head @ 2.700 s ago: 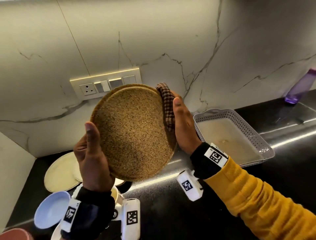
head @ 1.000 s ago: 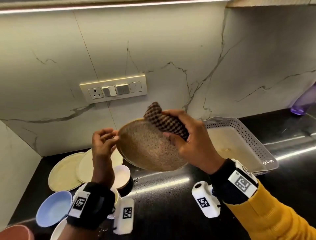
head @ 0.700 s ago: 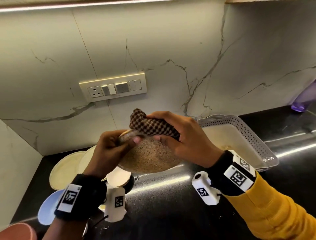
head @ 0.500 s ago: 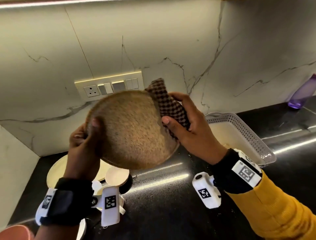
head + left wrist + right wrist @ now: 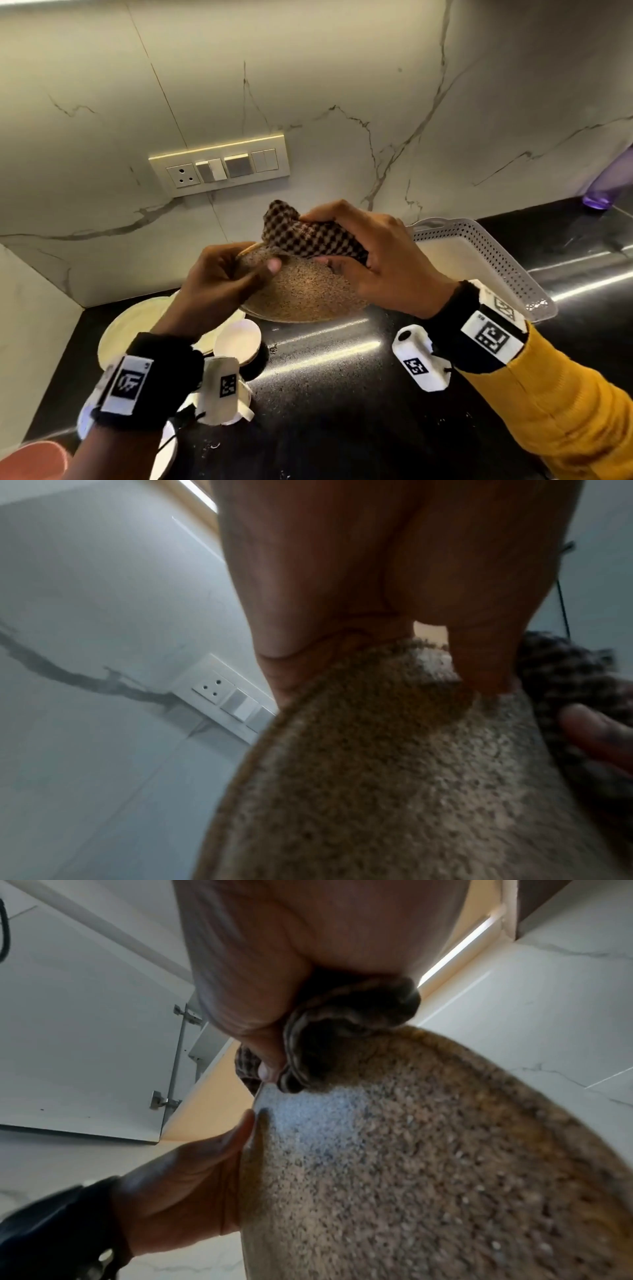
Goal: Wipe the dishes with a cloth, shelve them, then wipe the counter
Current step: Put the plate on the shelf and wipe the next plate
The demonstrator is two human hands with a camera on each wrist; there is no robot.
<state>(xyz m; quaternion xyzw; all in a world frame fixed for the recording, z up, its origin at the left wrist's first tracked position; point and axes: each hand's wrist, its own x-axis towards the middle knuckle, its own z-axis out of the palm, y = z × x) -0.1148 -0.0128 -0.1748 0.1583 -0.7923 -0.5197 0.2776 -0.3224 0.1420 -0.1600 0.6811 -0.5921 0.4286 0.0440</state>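
A brown speckled plate is held above the black counter, tilted toward me. My left hand grips its left rim, thumb on the face; the left wrist view shows the plate under the thumb. My right hand clutches a brown checked cloth and presses it on the plate's far rim. In the right wrist view the bunched cloth sits against the plate edge.
Cream plates, a small white bowl and a pink dish lie on the counter at the left. A white perforated tray stands at the right. A purple bottle stands far right. A switch panel is on the marble wall.
The plate has tipped from upright back to nearly flat and lower. The right hand with the cloth slid along the far rim toward the left, and the left hand regripped the rim.
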